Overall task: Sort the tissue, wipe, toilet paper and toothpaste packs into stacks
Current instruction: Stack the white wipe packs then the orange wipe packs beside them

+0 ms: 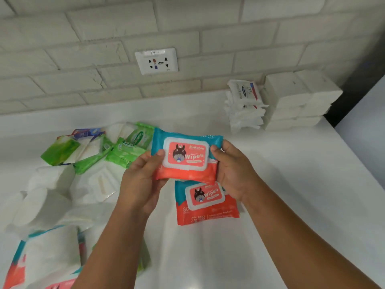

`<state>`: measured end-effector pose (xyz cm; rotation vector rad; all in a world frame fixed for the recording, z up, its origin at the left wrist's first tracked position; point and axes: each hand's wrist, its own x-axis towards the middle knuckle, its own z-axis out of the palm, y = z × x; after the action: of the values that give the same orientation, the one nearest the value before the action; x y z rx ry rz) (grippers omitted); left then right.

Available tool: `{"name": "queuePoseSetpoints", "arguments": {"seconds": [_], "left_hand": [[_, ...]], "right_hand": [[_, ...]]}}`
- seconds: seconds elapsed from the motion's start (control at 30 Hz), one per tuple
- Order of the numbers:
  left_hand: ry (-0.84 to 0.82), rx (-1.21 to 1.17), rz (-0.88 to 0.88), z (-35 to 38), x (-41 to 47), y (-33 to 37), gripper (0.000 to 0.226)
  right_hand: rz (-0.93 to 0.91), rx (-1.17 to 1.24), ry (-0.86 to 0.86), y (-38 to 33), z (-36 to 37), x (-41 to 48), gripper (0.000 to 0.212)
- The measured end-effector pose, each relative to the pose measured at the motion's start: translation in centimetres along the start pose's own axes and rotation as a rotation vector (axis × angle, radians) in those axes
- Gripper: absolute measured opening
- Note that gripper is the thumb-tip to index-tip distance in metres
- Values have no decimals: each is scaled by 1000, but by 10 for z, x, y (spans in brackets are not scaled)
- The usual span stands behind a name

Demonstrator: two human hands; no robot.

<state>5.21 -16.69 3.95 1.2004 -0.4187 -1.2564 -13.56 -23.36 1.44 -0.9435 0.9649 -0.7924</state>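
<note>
The wipes step is in hand, I judge. My left grip [143, 176] and right grip [231, 170] each pinch one end of a red-and-blue wipes pack [187, 155], held flat at frame centre. It sits just above its twin [206, 205], which lies on the counter [291, 205] at lower centre.

The next move calls for lowering it squarely onto that twin, lids aligned, so the stack won't slide.

Counted:
- Two such packs plainly, with more red-and-blue wrapping at lower left, partly hidden.
- At least three green packs [129, 147] in the loose pile at centre left.
- Two stacks at upper right: labelled white packs [243, 105] and plain white blocks [298, 101].
</note>
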Motion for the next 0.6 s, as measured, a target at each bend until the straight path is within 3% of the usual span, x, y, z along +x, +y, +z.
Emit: {"name": "queuePoseSetpoints", "arguments": {"seconds": [0.17, 0.3, 0.6], "left_hand": [[-95, 323, -32, -5, -14, -13, 33], [34, 382, -28, -6, -20, -29, 19], [219, 401, -30, 10, -35, -57, 20]], "right_hand": [[28, -166, 71, 5, -13, -25, 22], [66, -246, 95, 7, -16, -37, 22], [123, -338, 133, 10, -24, -42, 29]]}}
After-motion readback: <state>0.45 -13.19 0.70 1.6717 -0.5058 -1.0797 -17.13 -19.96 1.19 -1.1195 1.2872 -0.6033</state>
